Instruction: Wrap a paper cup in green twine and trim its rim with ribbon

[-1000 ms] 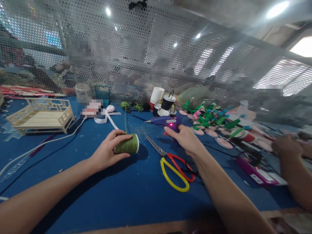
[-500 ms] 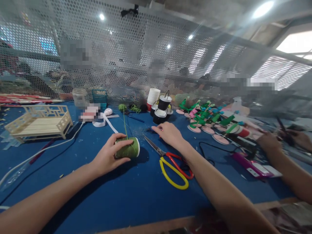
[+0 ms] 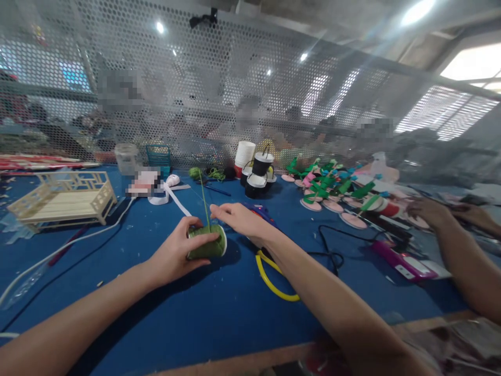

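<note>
My left hand (image 3: 178, 245) is wrapped around a paper cup (image 3: 207, 243) lying on its side, covered in green yarn. A strand of green yarn (image 3: 204, 196) runs from the cup to a green yarn ball (image 3: 194, 173) at the back. My right hand (image 3: 237, 216) is beside the cup's white rim, thumb and fingers together; whatever they may pinch is too small to make out. Beneath my right forearm lie scissors, with one yellow handle (image 3: 274, 284) showing. A blue tool (image 3: 260, 210) is partly hidden behind my right hand.
A wooden toy bed (image 3: 64, 201) stands at left. White ribbon (image 3: 176, 201) lies behind my left hand. Black lidded cups (image 3: 256, 185) are stacked at the back. Several green paper flowers (image 3: 324, 180) and a purple power strip (image 3: 401, 261) sit right, near another person's hand (image 3: 428, 209).
My right hand has moved left from behind the scissors to the cup's rim, and its forearm now covers most of the scissors. The cup has tilted slightly in my left hand.
</note>
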Demonstrator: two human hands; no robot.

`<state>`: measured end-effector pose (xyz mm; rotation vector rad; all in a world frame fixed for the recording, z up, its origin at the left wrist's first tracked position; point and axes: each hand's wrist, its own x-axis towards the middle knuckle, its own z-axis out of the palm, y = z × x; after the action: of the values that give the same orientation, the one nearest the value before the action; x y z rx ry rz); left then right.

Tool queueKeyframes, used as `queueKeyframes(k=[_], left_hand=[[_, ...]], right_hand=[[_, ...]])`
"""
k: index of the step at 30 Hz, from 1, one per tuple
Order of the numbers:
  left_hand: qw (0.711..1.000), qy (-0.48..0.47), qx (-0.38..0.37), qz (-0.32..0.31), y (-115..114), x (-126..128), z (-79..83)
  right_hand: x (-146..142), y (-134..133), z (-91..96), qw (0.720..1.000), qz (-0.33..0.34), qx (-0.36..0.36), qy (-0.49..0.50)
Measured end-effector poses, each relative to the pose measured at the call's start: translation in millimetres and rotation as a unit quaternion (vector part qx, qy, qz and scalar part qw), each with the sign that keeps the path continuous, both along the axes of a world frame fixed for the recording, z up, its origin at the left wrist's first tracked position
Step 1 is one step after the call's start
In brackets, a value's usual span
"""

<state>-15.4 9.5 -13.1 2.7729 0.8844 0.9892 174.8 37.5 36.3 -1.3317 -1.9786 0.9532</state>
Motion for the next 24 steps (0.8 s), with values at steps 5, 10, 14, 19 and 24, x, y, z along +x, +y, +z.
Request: queueKeyframes(k=[5,10,14,19,24], left_hand=[[1.0,-0.004,-0.019,-0.013,-1,0,-0.6],[0.996,-0.027,-0.078,-0.031,-2,-1,1.7],[0.984,-0.091,-0.153,-0.026,-3,1,6.8],[0.974,-0.093,-0.207,0.002,-4,4,11.4],[0.968,-0.072,-0.241,0.008,-6,4,11.3]], right_hand=[[-8,1,-4.8,0.992,0.049,-0.085,0.081],[-9,-2,-4.6,0.982,-0.018,-0.073,0.175],[3,-5,5.0,0.978,-0.036,-0.022,0.206],[13,-5,9.9,0.968,-0.071,-0.001,0.24],[12,-2,6.0,0.971,-0.078,0.008,0.225]])
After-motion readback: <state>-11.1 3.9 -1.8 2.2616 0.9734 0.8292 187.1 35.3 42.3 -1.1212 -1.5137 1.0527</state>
